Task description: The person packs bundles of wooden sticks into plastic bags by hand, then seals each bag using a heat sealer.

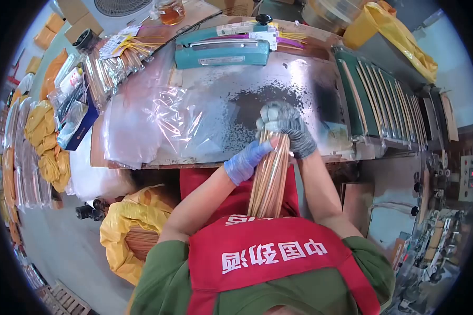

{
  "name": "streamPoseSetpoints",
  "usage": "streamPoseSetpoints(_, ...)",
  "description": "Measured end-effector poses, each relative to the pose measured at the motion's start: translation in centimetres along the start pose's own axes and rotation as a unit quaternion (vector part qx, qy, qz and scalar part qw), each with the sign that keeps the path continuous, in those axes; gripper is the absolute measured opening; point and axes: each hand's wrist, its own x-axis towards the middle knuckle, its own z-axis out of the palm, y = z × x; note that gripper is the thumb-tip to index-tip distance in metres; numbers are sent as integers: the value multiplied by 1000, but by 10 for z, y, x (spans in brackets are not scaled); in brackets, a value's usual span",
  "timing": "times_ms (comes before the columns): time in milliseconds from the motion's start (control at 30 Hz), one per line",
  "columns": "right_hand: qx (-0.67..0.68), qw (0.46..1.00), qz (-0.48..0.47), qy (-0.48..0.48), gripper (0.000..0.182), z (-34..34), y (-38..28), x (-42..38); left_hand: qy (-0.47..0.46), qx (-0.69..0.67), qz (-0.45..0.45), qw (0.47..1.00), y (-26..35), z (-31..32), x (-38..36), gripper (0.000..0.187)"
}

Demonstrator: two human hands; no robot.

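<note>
A bundle of thin brown sticks (270, 178) stands slanted between my body and the table edge, its lower end against my red apron (278, 257). My left hand (247, 160), in a blue glove, is closed around the side of the bundle near its upper end. In a grey knit glove, my right hand (286, 126) covers the top of the bundle, fingers curled over the stick ends. That hand is slightly blurred. Just beyond it lies the worn tabletop (226, 86). Clear plastic sleeves (157, 118) are spread on the table to the left of my hands.
A teal bag sealer (220, 52) stands at the table's back. On the right, a green belt (362, 100) carries spaced sticks. A yellow sack (118, 223) of sticks is by my left side. Wrapped packs (105, 68) and a blue box (84, 118) sit at left.
</note>
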Motion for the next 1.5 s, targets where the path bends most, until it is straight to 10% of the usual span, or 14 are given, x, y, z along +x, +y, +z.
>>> streamPoseSetpoints(133, 43, 999, 3, 25, 26, -16, 19, 5, 503, 348, 258, 748, 2, -63, -14, 37)
streamPoseSetpoints(200, 60, 998, 26, 24, 24, -13, 17, 9, 543, 745, 93, 377, 28, -78, -30, 26)
streamPoseSetpoints(333, 35, 998, 44, 8, 25, 0, 22, 22, 474, 791, 129, 365, 32, -110, -44, 24)
streamPoseSetpoints(400, 24, 999, 47, 9, 25, -7, 28, 25, 504, 539, 184, 650, 43, -97, -58, 17)
streamPoseSetpoints(500, 9, 998, 58, -2, 24, -3, 36, 34, 531, 402, 260, 699, 44, -93, -67, 14)
streamPoseSetpoints(600, -9, 999, 50, -5, 21, 3, 46, 44, 513, 674, 286, 448, 27, -90, -56, 13)
streamPoseSetpoints(733, -56, 996, 71, -8, 21, 9, 33, 36, 451, 805, 204, 327, 21, -108, -55, 15)
streamPoseSetpoints(800, -56, 995, 81, 7, 22, 8, 27, 33, 523, 526, 238, 627, 35, -103, -63, 14)
streamPoseSetpoints(933, -91, 987, 131, -10, 17, 17, 31, 43, 511, 266, 315, 754, 47, -56, -73, 12)
streamPoseSetpoints(1000, -216, 976, -20, -16, 19, 34, 48, 56, 466, 703, 314, 435, 33, -72, -72, 14)
streamPoseSetpoints(1033, -195, 976, 56, -81, 23, 41, 50, 62, 471, 725, 256, 433, 39, -46, -71, 15)
streamPoseSetpoints(1167, -171, 971, 125, -113, 27, 81, 57, 78, 454, 34, 358, 815, 34, -74, -68, 20)
streamPoseSetpoints(1333, -181, 975, 84, -95, 27, 18, 117, 104, 551, 383, 434, 601, 7, -78, -63, 9)
streamPoseSetpoints(1500, -202, 956, 204, -68, 37, 48, 92, 91, 423, -160, 478, 753, 41, -80, -88, 14)
